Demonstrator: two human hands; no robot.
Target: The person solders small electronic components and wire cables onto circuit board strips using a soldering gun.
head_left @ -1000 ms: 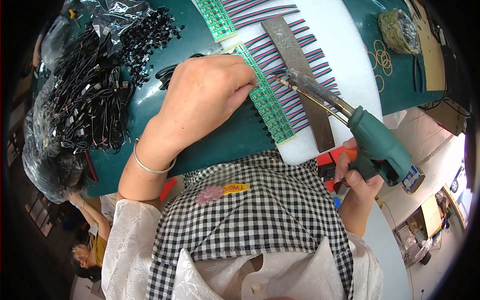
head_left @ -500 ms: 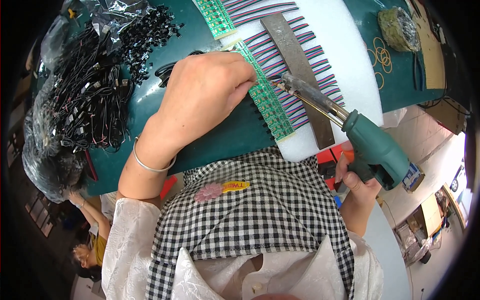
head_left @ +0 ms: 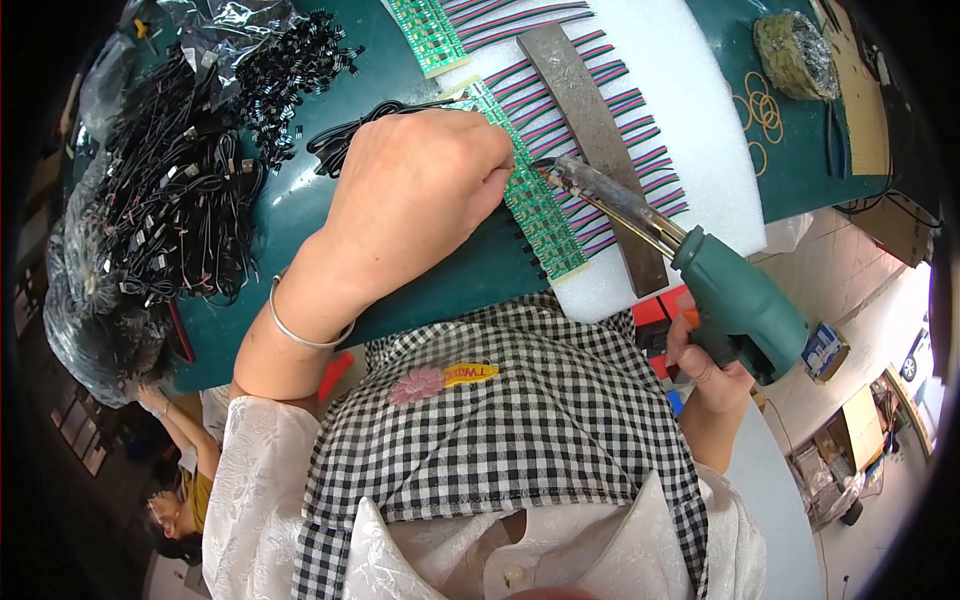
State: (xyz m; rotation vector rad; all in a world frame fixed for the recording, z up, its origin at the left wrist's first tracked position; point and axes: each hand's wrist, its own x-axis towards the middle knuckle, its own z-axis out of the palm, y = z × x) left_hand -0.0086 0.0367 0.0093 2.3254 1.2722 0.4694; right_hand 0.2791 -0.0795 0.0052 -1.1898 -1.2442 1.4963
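Note:
My right hand [head_left: 712, 378] is wrapped round the handle of a green soldering gun [head_left: 742, 296]. The gun's metal tip reaches the edge of a green circuit-board panel [head_left: 548, 228], close to my left fingers. Over that panel my left hand [head_left: 425, 195] is closed in a pinch; whatever lies between its fingertips is hidden behind the hand. Rows of striped multicoloured wires [head_left: 622, 98] run from the panel across white foam [head_left: 690, 60]. A grey metal bar [head_left: 598, 145] lies across the wires. Beside my left hand is a black coiled cable [head_left: 335, 145].
Black cables [head_left: 180, 190] and small black parts [head_left: 285, 85] are heaped at the left, beside clear plastic bags [head_left: 95, 340]. Another green panel [head_left: 425, 35] lies farther off. Rubber bands [head_left: 763, 115], a wrapped roll [head_left: 795, 55] and dark pliers [head_left: 835, 140] sit at the right. Another person [head_left: 185, 490] is at lower left.
The soldering gun has shifted slightly left, its tip moving closer to the panel and my left fingers. More of the coiled cable shows beside my left hand, which stays pinched over the panel.

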